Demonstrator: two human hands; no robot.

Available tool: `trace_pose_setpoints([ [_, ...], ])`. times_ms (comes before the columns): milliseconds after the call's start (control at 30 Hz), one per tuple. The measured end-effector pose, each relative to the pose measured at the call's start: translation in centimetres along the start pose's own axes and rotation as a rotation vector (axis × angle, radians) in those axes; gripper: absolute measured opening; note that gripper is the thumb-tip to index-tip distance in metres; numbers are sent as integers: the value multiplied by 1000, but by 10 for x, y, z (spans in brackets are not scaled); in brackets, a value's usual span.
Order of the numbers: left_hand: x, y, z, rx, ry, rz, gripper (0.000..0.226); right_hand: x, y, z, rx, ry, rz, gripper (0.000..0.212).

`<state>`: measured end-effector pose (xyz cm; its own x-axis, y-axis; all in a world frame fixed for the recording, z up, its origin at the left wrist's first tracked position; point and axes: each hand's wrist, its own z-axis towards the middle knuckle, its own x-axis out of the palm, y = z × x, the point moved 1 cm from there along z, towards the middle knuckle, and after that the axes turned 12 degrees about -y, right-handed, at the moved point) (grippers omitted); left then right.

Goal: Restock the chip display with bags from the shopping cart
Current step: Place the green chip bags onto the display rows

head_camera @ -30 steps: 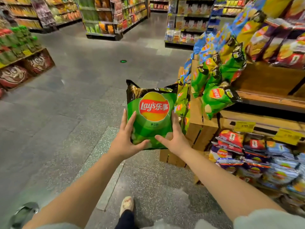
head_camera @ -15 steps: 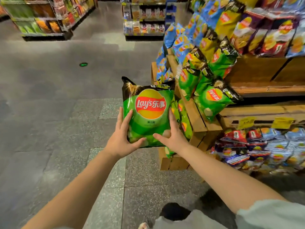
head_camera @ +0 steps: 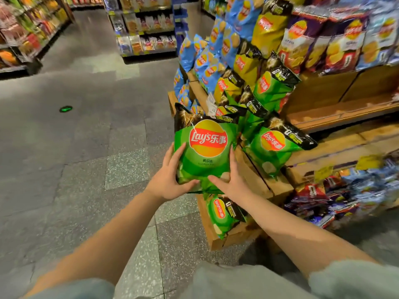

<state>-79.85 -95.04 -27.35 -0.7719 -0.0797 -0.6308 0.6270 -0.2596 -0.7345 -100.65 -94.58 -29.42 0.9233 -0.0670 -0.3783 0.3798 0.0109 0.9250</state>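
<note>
Change: over the last second I have swung right and stepped in; the wooden chip display (head_camera: 265,182), earlier off to the right, now fills the right half of my view, and the green bag (head_camera: 206,152) I carry has come right up to its near-left corner.
Meaning: I judge the carry is nearly over and the placing step is next; the bag is not yet on the display.
Left hand (head_camera: 170,180): it grips the bag's lower left edge, thumb across the front, fingers up the side.
Right hand (head_camera: 232,180): it mirrors that on the lower right edge, thumb on the front.
Bag position: upright, held in the air in front of the green bags already stocked (head_camera: 274,147), just left of them.
Bag look: puffy glossy green foil, dark top strip, red-and-yellow round logo facing me, no visible dents.
Cart: not in view.
</note>
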Motion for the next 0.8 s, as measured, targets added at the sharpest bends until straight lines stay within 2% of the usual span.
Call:
trace_pose_setpoints([
  [267, 52, 8, 93, 112, 159, -65, 101, -34, -21, 54, 106, -182, -53, 105],
  [433, 90, 8, 153, 167, 338, -27, 108, -50, -40, 79, 215, -311, -185, 108],
  [633, 134, 10, 223, 288, 604, -146, 107, -54, -58, 105, 420, -518, -232, 111],
  [800, 171, 5, 276, 404, 797, -125, 114, -54, -65, 118, 507, -615, -235, 117],
])
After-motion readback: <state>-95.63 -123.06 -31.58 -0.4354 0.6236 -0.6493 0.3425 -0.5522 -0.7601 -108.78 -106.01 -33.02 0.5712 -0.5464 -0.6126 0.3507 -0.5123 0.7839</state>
